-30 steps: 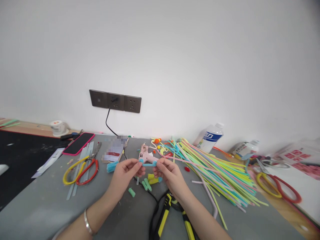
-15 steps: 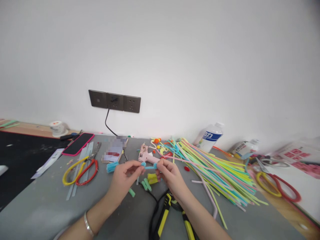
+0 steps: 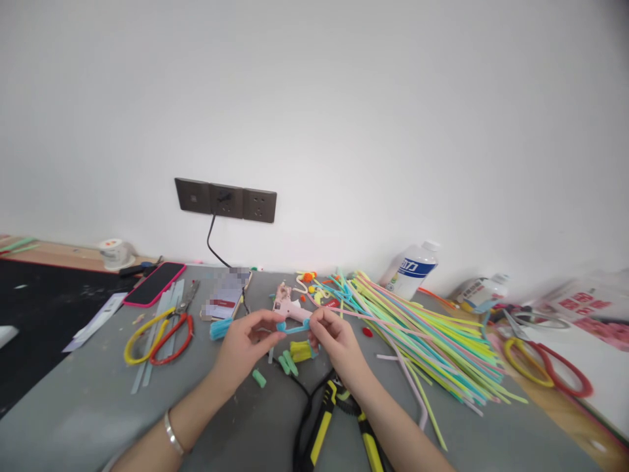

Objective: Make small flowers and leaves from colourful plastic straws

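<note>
- A plain white wall (image 3: 319,118) fills the background.
- Below it, a matte grey worktop (image 3: 88,400) carries a spread of craft supplies.
- A loose bundle of fuzzy, pastel pipe-cleaner stems (image 3: 427,337), in yellow, green, pink and blue, fans across the worktop's right side.
- A person's left hand (image 3: 240,347), with a silver bangle on the wrist, and right hand (image 3: 339,341) meet near the center, raised over the worktop, fingers pinched narrow on both sides.
- A dark brown, three-panel wall outlet (image 3: 225,199) takes a black power cord (image 3: 211,236) in its middle socket.
- Pliers with black-and-yellow handles (image 3: 322,429) lie spread by the right forearm, which hides part of them.
- Metal scissors with one yellow and one red handle (image 3: 170,347) rest left of the left hand.
- A white plastic bottle with a blue label (image 3: 411,271) leans near the wall, behind the stems.
- A black-screened phone in a hot-pink case (image 3: 154,283) lies beyond the scissors.
- A pale pink glue gun (image 3: 291,309) sits just behind the fingertips.
- A short sky-blue fuzzy strip (image 3: 295,330) stretches between the hands, one end in each set of fingers; its ends appear coiled, though partly covered.
- Short, fuzzy yellow bundles (image 3: 301,351) and mint-green bundles (image 3: 288,362) lie beneath it.
</note>
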`<state>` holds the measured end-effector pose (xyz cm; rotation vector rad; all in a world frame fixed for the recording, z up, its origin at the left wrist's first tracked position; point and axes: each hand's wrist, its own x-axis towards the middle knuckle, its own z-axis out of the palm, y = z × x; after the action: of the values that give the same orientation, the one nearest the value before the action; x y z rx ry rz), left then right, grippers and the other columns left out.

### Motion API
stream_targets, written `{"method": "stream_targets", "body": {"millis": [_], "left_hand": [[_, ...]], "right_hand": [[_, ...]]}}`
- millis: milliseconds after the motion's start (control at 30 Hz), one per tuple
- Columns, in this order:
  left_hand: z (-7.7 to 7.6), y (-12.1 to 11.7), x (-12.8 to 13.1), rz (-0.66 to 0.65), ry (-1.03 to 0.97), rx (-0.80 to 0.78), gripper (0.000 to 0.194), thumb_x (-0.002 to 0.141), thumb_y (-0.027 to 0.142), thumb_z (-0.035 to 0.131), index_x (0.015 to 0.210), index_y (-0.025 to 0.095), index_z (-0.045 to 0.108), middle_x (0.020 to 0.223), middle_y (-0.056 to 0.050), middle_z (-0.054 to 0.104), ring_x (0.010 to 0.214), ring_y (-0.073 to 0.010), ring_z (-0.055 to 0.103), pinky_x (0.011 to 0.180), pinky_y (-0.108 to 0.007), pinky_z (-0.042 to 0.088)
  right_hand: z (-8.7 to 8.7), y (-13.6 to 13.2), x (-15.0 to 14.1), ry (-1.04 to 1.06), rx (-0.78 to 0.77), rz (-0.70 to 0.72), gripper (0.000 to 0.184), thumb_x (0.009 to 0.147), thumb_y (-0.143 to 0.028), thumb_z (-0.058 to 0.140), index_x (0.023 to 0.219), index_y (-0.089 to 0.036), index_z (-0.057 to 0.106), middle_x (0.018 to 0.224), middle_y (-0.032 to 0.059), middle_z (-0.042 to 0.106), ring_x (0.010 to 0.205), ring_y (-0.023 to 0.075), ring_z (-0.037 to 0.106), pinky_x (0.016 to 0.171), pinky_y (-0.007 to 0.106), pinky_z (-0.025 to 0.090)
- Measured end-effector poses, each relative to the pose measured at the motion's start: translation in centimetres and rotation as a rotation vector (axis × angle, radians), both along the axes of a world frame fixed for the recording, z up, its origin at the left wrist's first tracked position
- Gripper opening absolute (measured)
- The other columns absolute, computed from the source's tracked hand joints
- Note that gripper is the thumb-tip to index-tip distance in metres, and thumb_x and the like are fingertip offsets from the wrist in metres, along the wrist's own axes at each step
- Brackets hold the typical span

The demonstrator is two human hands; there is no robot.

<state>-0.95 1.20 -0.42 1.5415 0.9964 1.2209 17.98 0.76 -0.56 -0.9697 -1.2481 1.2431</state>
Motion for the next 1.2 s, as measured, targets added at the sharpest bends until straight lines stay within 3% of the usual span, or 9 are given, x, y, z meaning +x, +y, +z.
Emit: {"method": "stream_targets", "body": {"millis": [400,600,767,867,1000,1133,1200], "left_hand": [[-0.5,0.2,-0.4,0.013,0.106,0.270,0.011,0.075,0.017,0.071,0.083,0.021,0.077,0.078,-0.003,0.076,0.067,-0.0150,0.069,0.061,-0.020,0.058],[-0.9,0.4,-0.6,-0.044,0.129,0.275,0.010,0.078,0.018,0.071,0.085,0.021,0.077,0.078,-0.003,0.075,0.067,-0.0145,0.069,0.061,-0.020,0.057],[-0.9,0.5,-0.7,-0.048,0.166,0.231,0.012,0.079,0.020,0.068,0.088,0.021,0.076,0.083,-0.003,0.075,0.071,-0.0157,0.069,0.065,-0.023,0.057],[-0.7,0.7,-0.8,-0.041,0.245,0.228,0.014,0.081,0.023,0.066,0.093,0.022,0.075,0.086,-0.004,0.074,0.074,-0.0169,0.067,0.067,-0.025,0.055],[-0.8,0.6,-0.6,-0.066,0.361,0.231,0.034,0.085,0.025,0.063,0.119,0.024,0.063,0.104,-0.005,0.072,0.092,-0.0203,0.065,0.081,-0.031,0.052],[-1.1,0.2,0.6,-0.151,0.609,0.284,0.017,0.086,0.024,0.062,0.101,0.022,0.066,0.103,-0.005,0.071,0.103,-0.0251,0.059,0.091,-0.039,0.043],[-1.1,0.0,1.4,-0.128,0.731,0.304,0.019,0.083,0.026,0.066,0.100,0.021,0.066,0.101,-0.006,0.071,0.101,-0.0273,0.058,0.089,-0.042,0.041]], "right_hand": [[-0.3,0.0,0.4,-0.064,0.021,0.038,0.039,0.078,-0.054,0.066,0.065,-0.020,0.051,0.051,-0.0049,0.049,0.046,0.0099,0.043,0.049,0.023,0.036],[0.2,0.1,0.6,-0.071,-0.034,0.071,0.041,0.077,-0.055,0.067,0.066,-0.019,0.051,0.051,-0.0051,0.050,0.047,0.0092,0.044,0.049,0.022,0.036],[0.5,0.1,0.6,-0.052,-0.027,0.091,0.037,0.075,-0.053,0.071,0.075,-0.018,0.058,0.057,-0.0037,0.057,0.050,0.0099,0.051,0.051,0.022,0.042],[0.6,0.2,0.8,-0.050,-0.017,0.091,0.036,0.074,-0.052,0.073,0.074,-0.018,0.061,0.057,-0.0024,0.061,0.051,0.0112,0.054,0.052,0.023,0.045],[0.5,0.8,1.7,-0.005,-0.056,0.016,0.033,0.072,-0.049,0.076,0.074,-0.019,0.063,0.061,0.0002,0.066,0.053,0.0127,0.058,0.053,0.024,0.047],[0.3,1.5,2.6,0.117,-0.062,-0.133,0.034,0.068,-0.048,0.080,0.075,-0.019,0.064,0.065,0.0012,0.068,0.058,0.0148,0.061,0.057,0.026,0.050],[0.1,1.8,2.8,0.149,-0.057,-0.166,0.034,0.065,-0.046,0.082,0.076,-0.019,0.064,0.068,0.0024,0.071,0.061,0.0163,0.063,0.060,0.028,0.050]]}}
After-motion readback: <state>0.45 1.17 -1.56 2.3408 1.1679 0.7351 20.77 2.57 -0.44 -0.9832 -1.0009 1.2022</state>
